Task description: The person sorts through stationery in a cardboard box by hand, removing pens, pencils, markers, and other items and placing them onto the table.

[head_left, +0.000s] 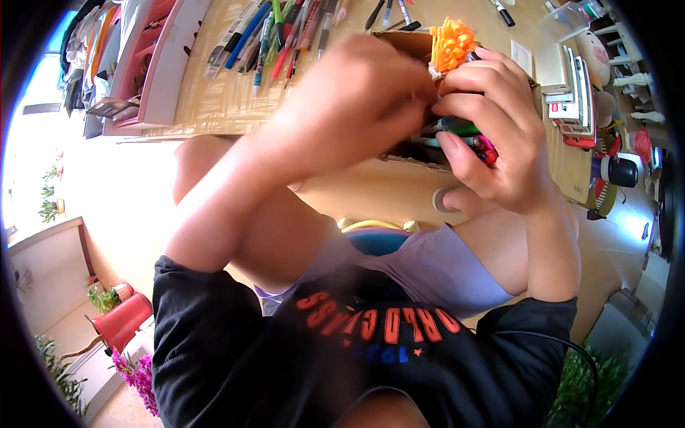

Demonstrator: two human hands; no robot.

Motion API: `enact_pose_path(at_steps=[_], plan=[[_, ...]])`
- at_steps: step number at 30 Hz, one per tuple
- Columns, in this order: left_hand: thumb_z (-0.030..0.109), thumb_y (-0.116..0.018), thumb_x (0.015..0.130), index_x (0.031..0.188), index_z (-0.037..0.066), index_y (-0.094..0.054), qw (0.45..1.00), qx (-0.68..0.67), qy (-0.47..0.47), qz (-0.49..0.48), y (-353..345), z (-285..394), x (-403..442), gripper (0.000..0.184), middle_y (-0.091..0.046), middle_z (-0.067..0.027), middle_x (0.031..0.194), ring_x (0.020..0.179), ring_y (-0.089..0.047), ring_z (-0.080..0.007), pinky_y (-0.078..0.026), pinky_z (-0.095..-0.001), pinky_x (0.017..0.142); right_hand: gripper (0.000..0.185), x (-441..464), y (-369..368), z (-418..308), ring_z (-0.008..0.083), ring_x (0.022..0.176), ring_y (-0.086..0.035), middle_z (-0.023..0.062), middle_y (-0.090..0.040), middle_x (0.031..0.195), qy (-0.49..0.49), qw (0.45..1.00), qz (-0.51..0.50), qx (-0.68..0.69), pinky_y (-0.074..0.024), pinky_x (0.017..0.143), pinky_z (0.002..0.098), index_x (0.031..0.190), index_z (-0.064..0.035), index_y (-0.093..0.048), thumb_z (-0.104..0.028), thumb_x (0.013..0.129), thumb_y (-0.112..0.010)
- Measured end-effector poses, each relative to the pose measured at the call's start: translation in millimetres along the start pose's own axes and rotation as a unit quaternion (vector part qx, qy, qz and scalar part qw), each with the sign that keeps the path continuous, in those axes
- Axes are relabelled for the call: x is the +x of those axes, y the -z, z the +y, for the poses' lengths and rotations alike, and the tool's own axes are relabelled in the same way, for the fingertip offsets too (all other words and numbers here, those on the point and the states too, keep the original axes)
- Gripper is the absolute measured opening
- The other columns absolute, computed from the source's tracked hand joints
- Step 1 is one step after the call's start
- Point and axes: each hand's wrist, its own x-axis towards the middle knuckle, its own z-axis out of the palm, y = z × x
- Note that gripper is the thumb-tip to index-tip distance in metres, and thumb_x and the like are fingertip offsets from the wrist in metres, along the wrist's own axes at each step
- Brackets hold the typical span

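Head view shows curled left hand (357, 100) and bent-fingered right hand (503, 135), grasps unclear, above a box (407, 44) presumably keeping pens (462, 128) gathered.

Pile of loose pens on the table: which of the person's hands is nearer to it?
Left. The left hand is close to the pile of loose pens, to its right and nearer the body; the right hand is farther right, at the open box.
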Motion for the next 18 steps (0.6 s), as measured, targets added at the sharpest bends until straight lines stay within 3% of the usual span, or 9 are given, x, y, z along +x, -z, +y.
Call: enact_pose_path(at_steps=[1, 3, 5, 7, 10, 11, 13, 18], plan=[[0.007, -0.072, 0.095, 0.105, 0.004, -0.076, 0.998, 0.016, 0.037, 0.039, 5, -7, -1, 0.011, -0.073, -0.0085, 0.093, 0.091, -0.069, -0.0254, -0.053, -0.0361, 0.088, 0.023, 0, 1, 0, 0.037, 0.102, -0.066, 0.0165, -0.069, 0.105, -0.002, 1.0, -0.003, 0.003, -0.0459, 0.111, 0.0585, 0.099, 0.0014, -0.07, -0.018, 0.086, -0.069], [0.012, -0.067, 0.102, 0.108, 0.002, -0.076, 0.965, -0.01, 0.226, 0.133, 25, -16, 5, 0.015, -0.073, -0.0098, 0.09, 0.084, -0.069, -0.0227, -0.054, -0.0365, 0.084, 0.024, -1, 1, 0, 0.0371, 0.101, -0.067, 0.0167, -0.069, 0.105, -0.004, 1.0, -0.004, 0.004, -0.0458, 0.111, 0.0585, 0.1, 0.0015, -0.07, -0.018, 0.086, -0.07], [0.012, -0.071, 0.104, 0.106, -0.003, -0.071, 0.917, 0.048, 0.347, 0.193, 49, -27, 16, 0.015, -0.073, -0.0079, 0.089, 0.085, -0.067, -0.0103, -0.053, -0.0265, 0.078, 0.025, -1, 0, 0, 0.0372, 0.1, -0.067, 0.017, -0.069, 0.104, -0.003, 1.0, -0.001, 0.001, -0.0458, 0.111, 0.0585, 0.101, 0.0015, -0.071, -0.02, 0.086, -0.07], [0.028, -0.065, 0.106, 0.108, 0.0, -0.075, 0.949, 0.114, 0.261, 0.135, 74, -127, -24, 0.03, -0.071, -0.0132, 0.084, 0.076, -0.067, -0.0219, -0.054, -0.0371, 0.079, 0.028, -2, 2, 0, 0.0363, 0.102, -0.067, 0.017, -0.07, 0.105, -0.009, 1.0, -0.011, 0.012, -0.0446, 0.112, 0.0585, 0.102, 0.0014, -0.071, -0.023, 0.089, -0.068], [0.045, -0.066, 0.104, 0.101, -0.003, -0.074, 0.842, 0.248, 0.479, 0.014, 74, -122, -17, 0.048, -0.07, -0.018, 0.081, 0.075, -0.068, -0.0263, -0.055, -0.0412, 0.078, 0.034, -2, 4, 1, 0.0354, 0.105, -0.068, 0.0169, -0.071, 0.106, -0.024, 0.998, -0.018, 0.051, -0.0425, 0.114, 0.0583, 0.106, 0.0014, -0.072, -0.029, 0.094, -0.064], [0.056, -0.066, 0.1, 0.096, -0.004, -0.073, 0.826, 0.285, 0.486, 0.002, 70, -136, -21, 0.06, -0.07, -0.0202, 0.079, 0.077, -0.069, -0.0313, -0.054, -0.0455, 0.079, 0.036, -3, 6, 2, 0.0351, 0.106, -0.068, 0.0169, -0.071, 0.106, -0.032, 0.997, -0.02, 0.068, -0.0418, 0.115, 0.0583, 0.107, 0.0014, -0.072, -0.032, 0.096, -0.062], [0.053, -0.069, 0.099, 0.094, -0.002, -0.074, 0.833, 0.346, 0.432, -0.007, 61, -142, -21, 0.055, -0.071, -0.02, 0.079, 0.078, -0.07, -0.0352, -0.053, -0.0488, 0.078, 0.045, -4, 9, 3, 0.0347, 0.112, -0.067, 0.018, -0.071, 0.113, -0.044, 0.995, -0.023, 0.084, -0.0384, 0.118, 0.0576, 0.113, 0.002, -0.071, -0.037, 0.101, -0.054], [0.049, -0.073, 0.096, 0.094, 0.001, -0.077, 0.846, 0.293, 0.446, -0.012, 55, -146, -26, 0.049, -0.071, -0.0177, 0.076, 0.072, -0.069, -0.0323, -0.053, -0.0468, 0.073, 0.054, -7, 14, 5, 0.0336, 0.118, -0.066, 0.0191, -0.07, 0.119, -0.074, 0.986, -0.014, 0.146, -0.0339, 0.122, 0.0565, 0.116, 0.0036, -0.07, -0.041, 0.107, -0.04]])
